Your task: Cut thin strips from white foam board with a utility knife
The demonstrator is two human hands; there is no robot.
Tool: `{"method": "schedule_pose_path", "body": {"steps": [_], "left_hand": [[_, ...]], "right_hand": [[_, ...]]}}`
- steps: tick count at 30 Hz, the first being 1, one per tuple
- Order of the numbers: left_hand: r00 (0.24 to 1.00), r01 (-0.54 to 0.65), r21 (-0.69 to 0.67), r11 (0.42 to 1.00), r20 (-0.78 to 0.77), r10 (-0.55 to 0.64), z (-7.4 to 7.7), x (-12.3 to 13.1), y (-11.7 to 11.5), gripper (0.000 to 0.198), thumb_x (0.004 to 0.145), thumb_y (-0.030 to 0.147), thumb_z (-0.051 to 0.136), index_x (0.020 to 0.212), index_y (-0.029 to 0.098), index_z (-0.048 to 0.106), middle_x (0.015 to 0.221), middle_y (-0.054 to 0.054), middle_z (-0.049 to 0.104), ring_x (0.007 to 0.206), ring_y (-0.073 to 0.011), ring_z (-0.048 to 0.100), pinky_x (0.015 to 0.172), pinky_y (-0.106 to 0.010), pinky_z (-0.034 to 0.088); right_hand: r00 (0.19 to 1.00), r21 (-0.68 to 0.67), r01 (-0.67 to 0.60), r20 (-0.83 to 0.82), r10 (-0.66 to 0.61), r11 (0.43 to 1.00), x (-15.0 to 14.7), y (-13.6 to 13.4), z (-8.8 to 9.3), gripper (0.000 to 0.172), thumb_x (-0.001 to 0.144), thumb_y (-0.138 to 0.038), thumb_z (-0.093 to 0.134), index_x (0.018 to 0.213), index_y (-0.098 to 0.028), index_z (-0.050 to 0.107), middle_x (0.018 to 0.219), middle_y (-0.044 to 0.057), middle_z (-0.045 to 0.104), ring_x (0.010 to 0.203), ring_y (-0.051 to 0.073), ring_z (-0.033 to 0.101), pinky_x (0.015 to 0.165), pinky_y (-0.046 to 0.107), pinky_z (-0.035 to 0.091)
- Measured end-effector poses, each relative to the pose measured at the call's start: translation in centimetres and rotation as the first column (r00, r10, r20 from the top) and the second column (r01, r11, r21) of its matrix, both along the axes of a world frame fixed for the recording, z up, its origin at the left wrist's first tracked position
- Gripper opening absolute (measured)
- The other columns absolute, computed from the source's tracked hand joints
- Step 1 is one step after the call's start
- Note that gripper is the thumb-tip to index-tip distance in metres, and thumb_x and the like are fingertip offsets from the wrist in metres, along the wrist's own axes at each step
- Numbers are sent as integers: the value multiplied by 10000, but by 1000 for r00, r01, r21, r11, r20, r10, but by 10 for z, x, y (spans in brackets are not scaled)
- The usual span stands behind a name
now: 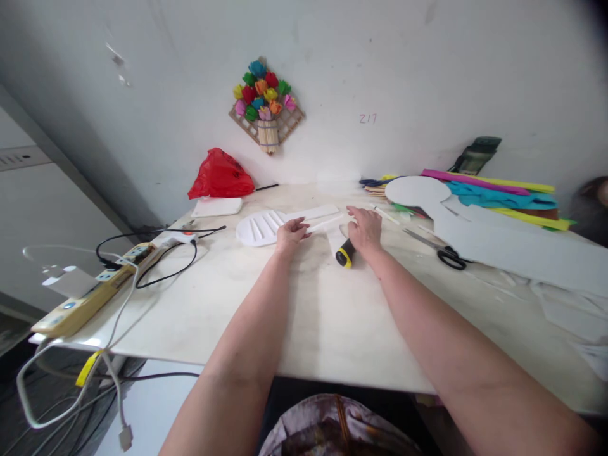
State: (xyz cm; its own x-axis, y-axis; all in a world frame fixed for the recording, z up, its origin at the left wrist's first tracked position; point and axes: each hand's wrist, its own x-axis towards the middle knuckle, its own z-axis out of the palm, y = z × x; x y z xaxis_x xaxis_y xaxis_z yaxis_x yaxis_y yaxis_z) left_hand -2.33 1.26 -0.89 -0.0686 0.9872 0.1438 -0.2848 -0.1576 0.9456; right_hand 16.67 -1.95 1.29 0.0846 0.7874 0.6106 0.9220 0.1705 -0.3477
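A narrow white strip (327, 223) stretches between my two hands above the table. My left hand (293, 235) pinches its left end. At its right end, the curled fingers of my right hand (367, 227) close on it, though the fingertips are partly hidden. Just below my right hand lies a tool with a black and yellow handle (345, 254); its kind cannot be made out. Left of my left hand is a white rounded piece (247, 233) with a long handle-like arm, several thin raised strips lying across its round part.
Scissors (444, 253) lie to the right, beside large white sheets (498, 244) and stacked coloured sheets (503, 193). A power strip (78, 310) with cables runs along the left edge. At the back sit a red plastic bag (221, 176) and a white box-like item (217, 206).
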Motion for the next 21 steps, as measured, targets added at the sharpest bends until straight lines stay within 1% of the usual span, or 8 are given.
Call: {"method": "schedule_pose_path", "body": {"steps": [4,6,9,11,14,17,19,21], "left_hand": [[998,-23,85,996,-62,28,1,1,2,260,649,88,696,903,134,661,717,-8,672,889,-184,654,870,-394,537],[997,-41,111,993,-58,48,3,0,1,277,655,131,706,928,138,659,759,-19,688,912,-185,652,880,-380,527],[998,-65,129,990,26,62,7,0,-1,349,660,185,733,992,136,636,851,-40,703,937,-177,650,911,-361,503],[992,-64,102,993,118,52,9,0,-4,423,666,194,748,1058,134,600,898,-47,698,915,-160,660,926,-345,492],[971,-39,5,999,236,37,12,2,-8,538,688,162,752,1167,124,508,833,-25,680,795,-127,678,907,-324,506],[962,4,-56,998,273,11,12,6,-11,629,686,146,767,1218,122,433,765,-2,662,717,-124,679,880,-336,524],[963,35,-62,997,270,-17,11,8,-12,596,675,157,780,1169,121,448,759,-11,667,704,-133,679,875,-359,525],[964,56,-60,997,263,-38,10,9,-12,468,682,174,775,1054,112,498,760,-32,677,703,-140,680,876,-373,522]], "right_hand": [[985,-9,-175,-7,175,985,-6,1,-3,401,798,-198,439,1160,-152,606,1055,94,645,940,227,529,910,341,349],[980,-29,-196,29,196,980,-6,3,-5,334,815,-222,453,1073,-159,656,1022,101,646,957,230,525,883,330,370],[977,-37,-203,55,205,978,-6,5,-7,281,837,-219,458,992,-182,689,980,94,650,970,224,525,862,321,382],[975,-39,-215,56,217,976,-7,6,-8,256,839,-215,470,954,-194,698,952,85,656,958,217,533,852,317,384],[973,-45,-220,57,222,974,-12,4,-7,223,834,-211,490,900,-198,703,922,75,665,934,207,549,831,309,381],[974,-48,-210,78,213,977,-18,1,-5,211,832,-213,498,890,-205,700,917,70,671,932,202,557,821,305,369],[971,-47,-211,101,215,976,-21,-1,-4,202,830,-223,506,888,-201,698,918,72,674,940,204,558,823,305,359],[967,-41,-221,120,225,974,-24,-2,-3,189,825,-233,517,875,-195,695,918,71,680,939,205,560,828,304,348]]}}
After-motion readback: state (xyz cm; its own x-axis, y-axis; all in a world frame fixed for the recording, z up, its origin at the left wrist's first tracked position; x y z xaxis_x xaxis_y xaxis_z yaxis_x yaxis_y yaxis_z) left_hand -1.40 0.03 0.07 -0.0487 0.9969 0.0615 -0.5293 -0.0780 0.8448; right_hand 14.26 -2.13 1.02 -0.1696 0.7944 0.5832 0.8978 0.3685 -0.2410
